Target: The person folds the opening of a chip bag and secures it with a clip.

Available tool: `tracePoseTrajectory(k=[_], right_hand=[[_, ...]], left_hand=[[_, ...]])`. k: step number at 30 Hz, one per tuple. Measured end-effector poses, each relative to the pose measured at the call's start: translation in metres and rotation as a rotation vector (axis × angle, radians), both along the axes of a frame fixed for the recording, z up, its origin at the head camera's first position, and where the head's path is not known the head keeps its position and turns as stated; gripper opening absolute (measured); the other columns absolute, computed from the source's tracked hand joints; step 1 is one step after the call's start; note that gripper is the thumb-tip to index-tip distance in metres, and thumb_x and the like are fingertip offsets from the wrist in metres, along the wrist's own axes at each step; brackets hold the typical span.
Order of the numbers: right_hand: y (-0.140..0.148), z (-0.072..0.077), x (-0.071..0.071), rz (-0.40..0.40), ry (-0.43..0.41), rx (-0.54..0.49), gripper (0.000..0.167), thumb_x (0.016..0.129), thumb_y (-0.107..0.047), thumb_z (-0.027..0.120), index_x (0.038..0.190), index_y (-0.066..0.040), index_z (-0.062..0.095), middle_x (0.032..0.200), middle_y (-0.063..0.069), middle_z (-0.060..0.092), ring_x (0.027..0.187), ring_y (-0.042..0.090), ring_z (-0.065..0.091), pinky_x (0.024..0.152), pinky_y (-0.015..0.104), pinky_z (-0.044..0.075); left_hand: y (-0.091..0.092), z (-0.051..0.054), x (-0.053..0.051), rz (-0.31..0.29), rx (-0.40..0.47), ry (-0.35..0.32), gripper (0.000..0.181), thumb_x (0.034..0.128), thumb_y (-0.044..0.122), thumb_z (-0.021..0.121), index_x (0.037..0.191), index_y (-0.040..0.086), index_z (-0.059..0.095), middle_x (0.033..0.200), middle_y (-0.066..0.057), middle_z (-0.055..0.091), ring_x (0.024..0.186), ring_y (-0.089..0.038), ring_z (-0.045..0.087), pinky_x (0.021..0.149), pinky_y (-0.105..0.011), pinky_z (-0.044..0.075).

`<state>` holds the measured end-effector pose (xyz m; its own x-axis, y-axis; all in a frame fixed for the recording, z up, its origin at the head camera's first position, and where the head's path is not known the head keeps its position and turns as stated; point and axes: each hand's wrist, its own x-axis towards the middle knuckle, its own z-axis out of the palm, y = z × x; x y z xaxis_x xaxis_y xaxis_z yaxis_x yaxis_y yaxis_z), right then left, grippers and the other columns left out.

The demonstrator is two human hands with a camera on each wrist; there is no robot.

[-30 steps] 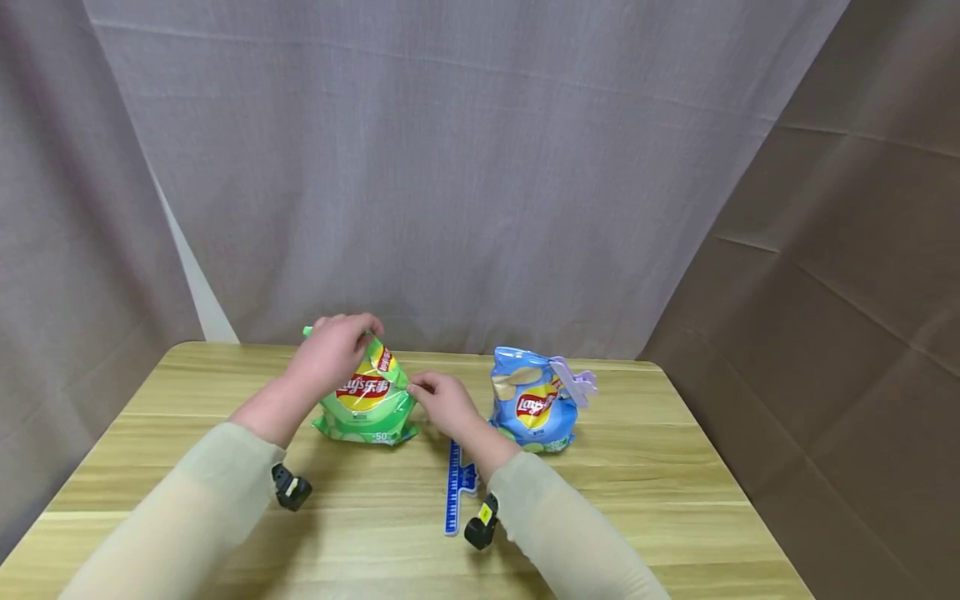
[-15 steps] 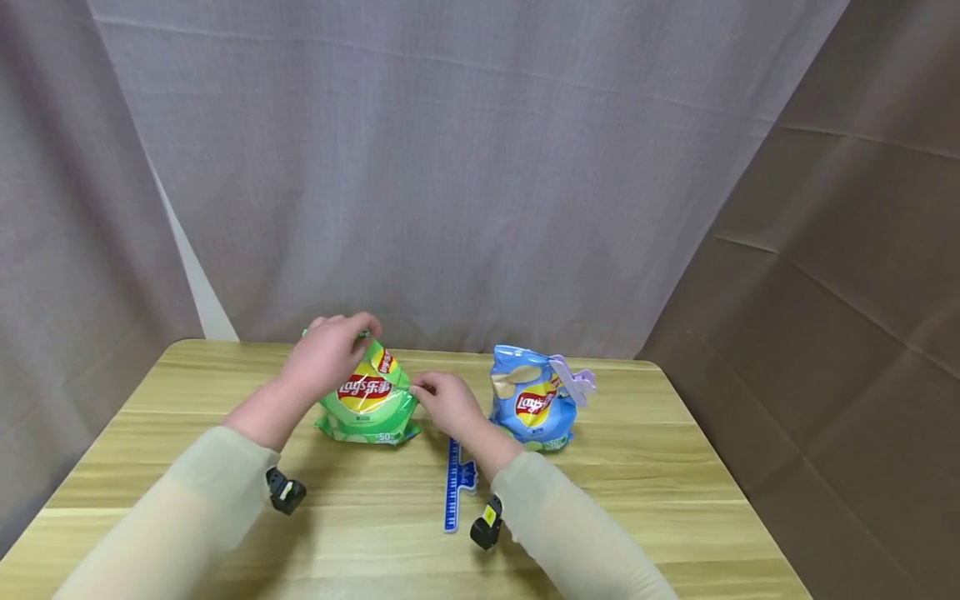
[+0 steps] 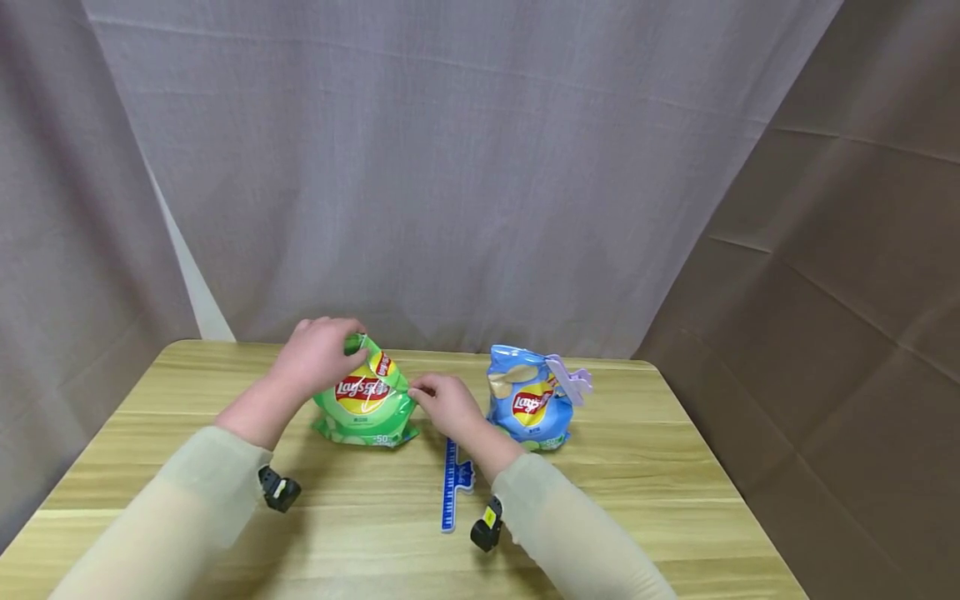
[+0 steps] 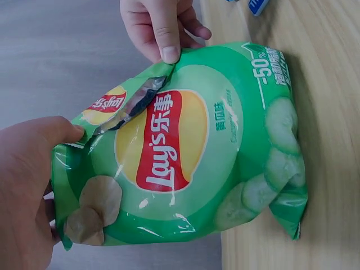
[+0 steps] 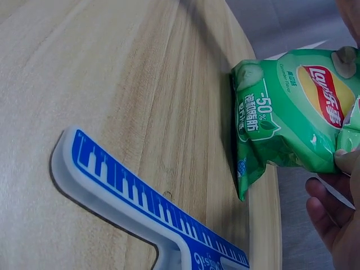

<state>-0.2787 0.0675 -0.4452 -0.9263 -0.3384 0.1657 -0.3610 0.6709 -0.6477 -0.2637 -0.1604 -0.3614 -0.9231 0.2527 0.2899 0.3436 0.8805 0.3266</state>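
Green bag (image 3: 366, 408), long axis upright, base down, pinched by left hand (image 3: 318, 354), right hand (image 3: 448, 403)

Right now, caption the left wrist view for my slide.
Left hand and right hand grip a green Lay's bag near its top.

A blue Lay's chip bag (image 3: 525, 417) with a lilac clip (image 3: 572, 382) at its upper corner stands on the wood-grain table (image 3: 637, 517) — grey curtain (image 3: 480, 167) behind, brown cloth (image 3: 840, 333) at right.

I see a green bag (image 3: 365, 408), a blue bag (image 3: 528, 410), a lilac clip (image 3: 572, 382) and a blue-and-white piano-key-patterned clip (image 5: 140, 194).
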Motion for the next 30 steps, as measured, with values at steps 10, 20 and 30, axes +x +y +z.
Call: tracePoseTrajectory(k=[10, 20, 30], right_hand=[[0.0017, -0.0013, 0.0033, -0.015, -0.035, -0.041, 0.022, 0.099, -0.025, 0.062, 0.114, -0.012, 0.072, 0.110, 0.000, 0.072, 0.102, 0.015, 0.065, 0.092, 0.034, 0.052], [0.0029, -0.0043, 0.0041, -0.018, -0.057, -0.060, 0.025, 0.100, -0.027, 0.060, 0.118, -0.013, 0.071, 0.113, 0.000, 0.071, 0.104, 0.015, 0.064, 0.092, 0.034, 0.052], [0.0067, -0.0093, 0.0032, -0.003, -0.053, -0.074, 0.027, 0.100, -0.027, 0.059, 0.121, -0.013, 0.068, 0.112, -0.001, 0.070, 0.103, 0.015, 0.063, 0.092, 0.034, 0.051]], left_hand=[[-0.0020, -0.0024, 0.0035, -0.033, 0.028, 0.003, 0.038, 0.0930, 0.026, 0.065, 0.125, 0.006, 0.065, 0.125, -0.012, 0.066, 0.118, -0.035, 0.057, 0.103, -0.052, 0.036], [-0.0041, -0.0032, 0.0038, -0.060, 0.053, -0.014, 0.037, 0.0938, 0.025, 0.064, 0.124, 0.005, 0.064, 0.124, -0.014, 0.067, 0.118, -0.035, 0.057, 0.108, -0.053, 0.034], [-0.0034, -0.0036, 0.0020, -0.061, 0.048, -0.004, 0.036, 0.0940, 0.024, 0.064, 0.124, 0.004, 0.064, 0.124, -0.014, 0.067, 0.119, -0.036, 0.057, 0.109, -0.054, 0.033]])
